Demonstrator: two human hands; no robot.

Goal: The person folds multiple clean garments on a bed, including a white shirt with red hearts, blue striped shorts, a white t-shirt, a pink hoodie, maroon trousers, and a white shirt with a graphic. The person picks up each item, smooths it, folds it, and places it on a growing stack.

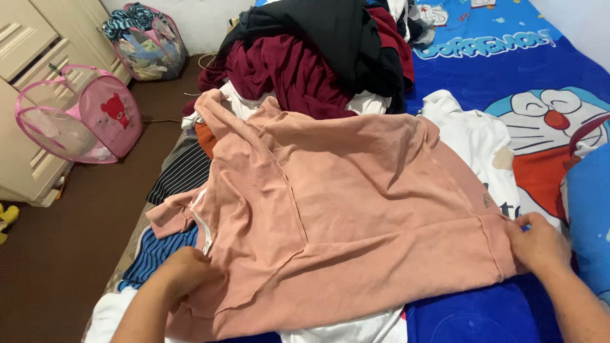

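A salmon-pink hooded sweatshirt (356, 209) lies spread flat on a bed covered by a blue cartoon-print sheet (508, 70). My left hand (184, 273) rests on the sweatshirt's lower left part, next to a white drawstring, with fingers curled into the cloth. My right hand (539, 241) pinches the sweatshirt's ribbed hem at the right edge. A white garment (476, 143) lies partly under the sweatshirt on the right.
A heap of clothes, dark red (286, 70) and black (330, 32), sits at the far side of the bed. Striped clothes (184, 171) lie at the bed's left edge. A pink mesh hamper (82, 121) and a full laundry basket (149, 41) stand on the brown floor by cream drawers (32, 51).
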